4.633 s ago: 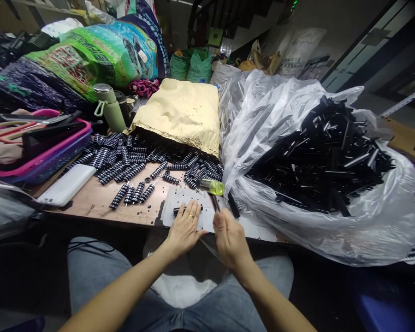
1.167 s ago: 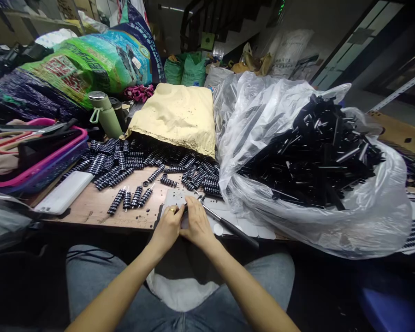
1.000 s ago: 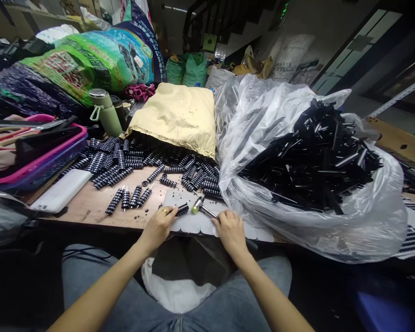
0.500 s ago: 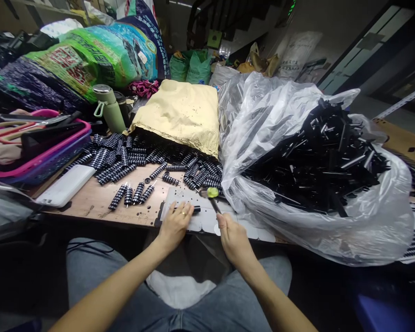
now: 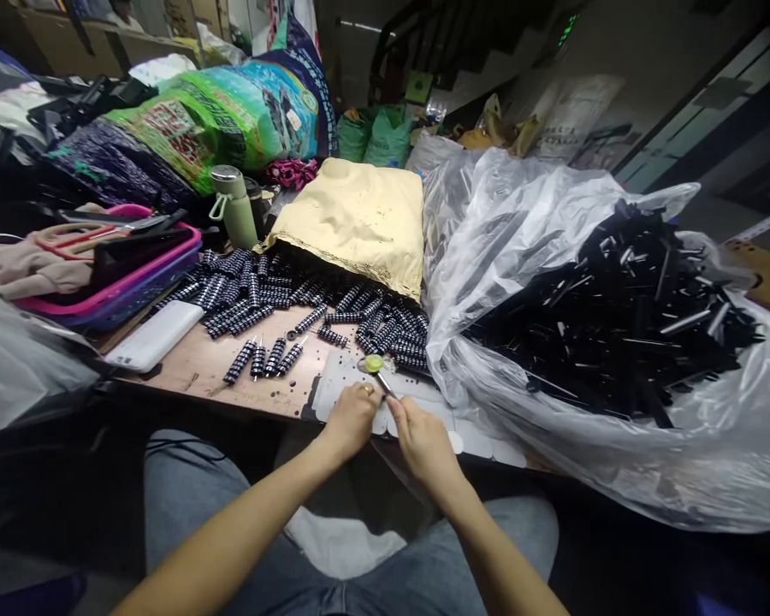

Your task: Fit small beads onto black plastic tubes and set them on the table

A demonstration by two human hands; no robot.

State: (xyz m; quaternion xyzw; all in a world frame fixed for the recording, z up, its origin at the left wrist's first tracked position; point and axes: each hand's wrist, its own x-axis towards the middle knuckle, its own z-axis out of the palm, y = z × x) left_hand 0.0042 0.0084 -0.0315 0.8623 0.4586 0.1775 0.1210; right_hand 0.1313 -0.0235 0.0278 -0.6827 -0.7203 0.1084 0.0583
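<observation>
My left hand (image 5: 352, 417) rests with curled fingers on a pale perforated plate (image 5: 334, 387) at the table's near edge; what lies under it is hidden. My right hand (image 5: 420, 438) grips the handle of a small hammer whose yellow-green head (image 5: 374, 364) points away from me over the plate. The two hands nearly touch. Beyond them lie several black-and-white ribbed cylinders (image 5: 266, 358) in a short row, with a larger heap (image 5: 308, 295) spilling from under a yellow sack (image 5: 356, 218).
A big clear plastic bag of black tubes (image 5: 616, 308) fills the right side. A white power bank (image 5: 152, 335), a pink basket (image 5: 112, 278), a green flask (image 5: 232, 205) and printed sacks (image 5: 218, 120) crowd the left and back. My knees are under the table edge.
My hands drew together over the plate. The hammer head swung down and nearer to my left hand. The small black piece seen by my left fingers is now covered.
</observation>
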